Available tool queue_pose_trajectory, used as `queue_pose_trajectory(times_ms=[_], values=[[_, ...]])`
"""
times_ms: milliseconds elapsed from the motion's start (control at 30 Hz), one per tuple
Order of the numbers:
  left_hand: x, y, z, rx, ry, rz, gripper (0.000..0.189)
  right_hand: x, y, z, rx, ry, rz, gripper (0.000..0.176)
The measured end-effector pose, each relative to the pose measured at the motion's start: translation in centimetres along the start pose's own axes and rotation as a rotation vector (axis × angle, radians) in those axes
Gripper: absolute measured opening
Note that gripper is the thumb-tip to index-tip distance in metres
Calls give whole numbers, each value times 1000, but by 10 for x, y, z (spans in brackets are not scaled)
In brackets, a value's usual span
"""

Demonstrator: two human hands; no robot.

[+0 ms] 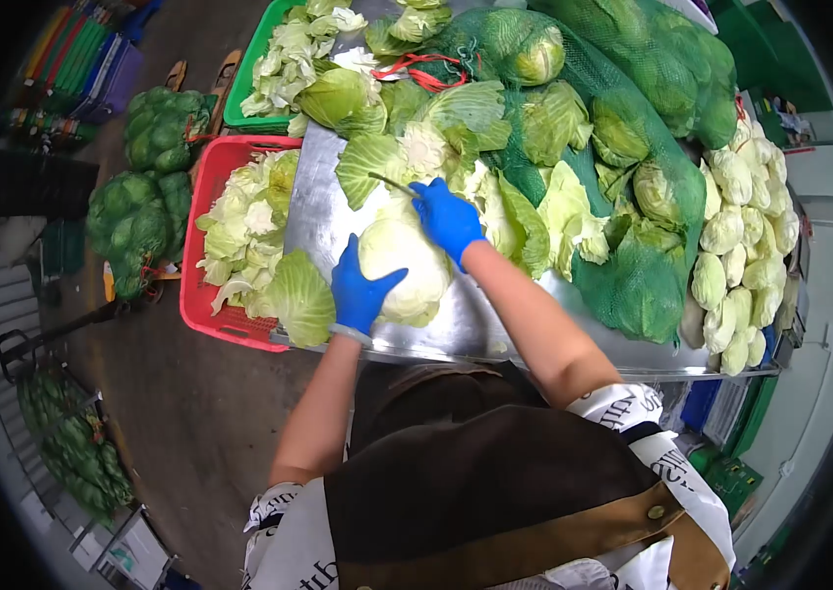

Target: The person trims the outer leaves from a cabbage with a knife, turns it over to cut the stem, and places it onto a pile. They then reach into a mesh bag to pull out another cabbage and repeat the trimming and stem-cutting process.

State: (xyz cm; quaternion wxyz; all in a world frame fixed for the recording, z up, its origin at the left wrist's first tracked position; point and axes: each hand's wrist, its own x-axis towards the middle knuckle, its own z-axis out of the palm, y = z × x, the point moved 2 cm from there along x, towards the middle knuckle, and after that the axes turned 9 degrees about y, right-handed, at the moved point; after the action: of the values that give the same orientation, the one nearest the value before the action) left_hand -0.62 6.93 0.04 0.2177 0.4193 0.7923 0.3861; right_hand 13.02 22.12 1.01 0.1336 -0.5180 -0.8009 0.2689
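Note:
A pale green cabbage (407,258) lies on the steel table (456,329) in front of me. My left hand (360,292), in a blue glove, grips its near left side. My right hand (446,218), also gloved in blue, holds a knife (392,183) whose thin blade points left above the cabbage's far side. Loose cabbage leaves (377,162) lie around the blade and the head.
A red crate (208,313) of trimmed leaves stands left of the table, a green crate (251,93) behind it. Green net sacks of cabbages (633,128) cover the table's far right. Trimmed cabbages (741,246) are stacked at the right edge. More sacks (141,211) sit on the floor.

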Motion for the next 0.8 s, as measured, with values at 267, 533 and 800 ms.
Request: queue_pose_trajectory(times_ms=[267, 533, 800], values=[[-39, -20, -21, -263, -53, 123, 108, 15, 72, 15, -8, 92, 267, 29], [-40, -44, -25, -531, -343, -468, 95, -63, 12, -38, -55, 193, -144, 44], [-29, -27, -4, -633, -226, -378, 92, -152, 5, -40, 123, 19, -111, 33]])
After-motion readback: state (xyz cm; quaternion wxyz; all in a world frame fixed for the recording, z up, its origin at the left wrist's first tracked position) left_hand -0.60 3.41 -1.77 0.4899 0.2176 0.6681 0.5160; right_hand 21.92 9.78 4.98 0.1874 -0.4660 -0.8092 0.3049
